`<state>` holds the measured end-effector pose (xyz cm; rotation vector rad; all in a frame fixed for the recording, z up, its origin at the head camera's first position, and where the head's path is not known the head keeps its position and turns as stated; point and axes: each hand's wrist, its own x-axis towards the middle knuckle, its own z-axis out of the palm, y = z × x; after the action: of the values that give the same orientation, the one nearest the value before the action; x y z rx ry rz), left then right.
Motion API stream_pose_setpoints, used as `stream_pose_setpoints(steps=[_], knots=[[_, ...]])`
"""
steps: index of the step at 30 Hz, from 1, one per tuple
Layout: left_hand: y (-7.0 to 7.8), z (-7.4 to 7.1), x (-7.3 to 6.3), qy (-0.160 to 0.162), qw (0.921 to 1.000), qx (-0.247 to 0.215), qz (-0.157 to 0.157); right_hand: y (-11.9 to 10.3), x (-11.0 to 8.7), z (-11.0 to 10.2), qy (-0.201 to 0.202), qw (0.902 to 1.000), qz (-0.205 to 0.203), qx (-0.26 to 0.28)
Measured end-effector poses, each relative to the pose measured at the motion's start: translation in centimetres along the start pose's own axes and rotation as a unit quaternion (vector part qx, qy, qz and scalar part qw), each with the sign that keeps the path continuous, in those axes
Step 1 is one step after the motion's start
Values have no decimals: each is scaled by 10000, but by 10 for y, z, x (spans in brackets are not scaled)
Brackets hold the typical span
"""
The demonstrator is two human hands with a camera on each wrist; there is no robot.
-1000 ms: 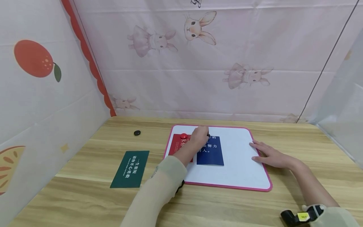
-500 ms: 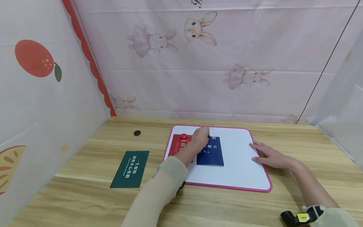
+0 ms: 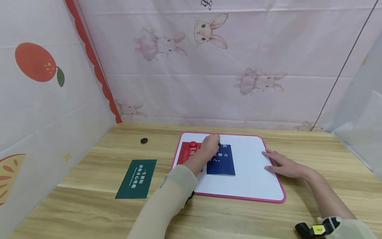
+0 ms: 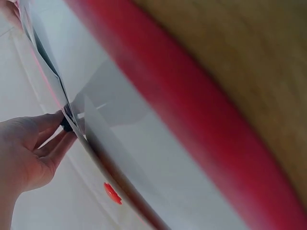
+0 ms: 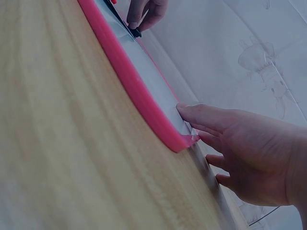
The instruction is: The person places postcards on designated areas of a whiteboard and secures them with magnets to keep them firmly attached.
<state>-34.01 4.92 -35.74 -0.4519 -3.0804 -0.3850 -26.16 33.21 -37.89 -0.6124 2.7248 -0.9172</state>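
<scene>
A whiteboard (image 3: 250,179) with a pink rim lies on the wooden table. My left hand (image 3: 210,144) pinches a round black magnet (image 4: 66,124) at the top of a blue card (image 3: 221,166) on the board. Beside it is a red card (image 3: 185,153) under a red magnet (image 3: 193,144), partly hidden behind my left hand and forearm. My right hand (image 3: 283,163) rests on the board's right edge, fingers extended. In the right wrist view, the right thumb lies on the white surface near the pink corner (image 5: 184,140).
On the table left of the board lies a dark green card (image 3: 136,179) with white writing. Another black magnet (image 3: 144,140) sits farther back. Cloth-covered walls with printed rabbits (image 3: 206,31) and fruit (image 3: 35,62) close off the back and sides.
Almost nothing differs. Both hands stay in place, the left on the black magnet and the right at the board's edge; the cards and board keep their positions.
</scene>
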Motion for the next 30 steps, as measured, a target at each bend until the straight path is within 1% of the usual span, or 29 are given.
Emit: stream_pose_setpoints(steps=[4,8,13,16,20,24,30], knots=[[-2,1,0,29,10000,-53,48,0,0,1,4,10000,15,-3],[-5,3,1,125,9998,-16,160,0,0,1,17,10000,-7,-15],[-9,2,-1,196,9995,-173,176,0,1,2,24,10000,-21,-22],[-12,-2,-3,241,9988,-406,146,0,0,2,33,10000,-27,-40],[-16,-10,-9,411,9963,-753,53,0,0,2,45,10000,-45,-49],[-21,-17,-17,636,9939,-897,31,0,0,3,45,10000,-45,-59],[-31,-28,-30,841,9888,-1235,45,1,0,2,46,9999,-60,-83]])
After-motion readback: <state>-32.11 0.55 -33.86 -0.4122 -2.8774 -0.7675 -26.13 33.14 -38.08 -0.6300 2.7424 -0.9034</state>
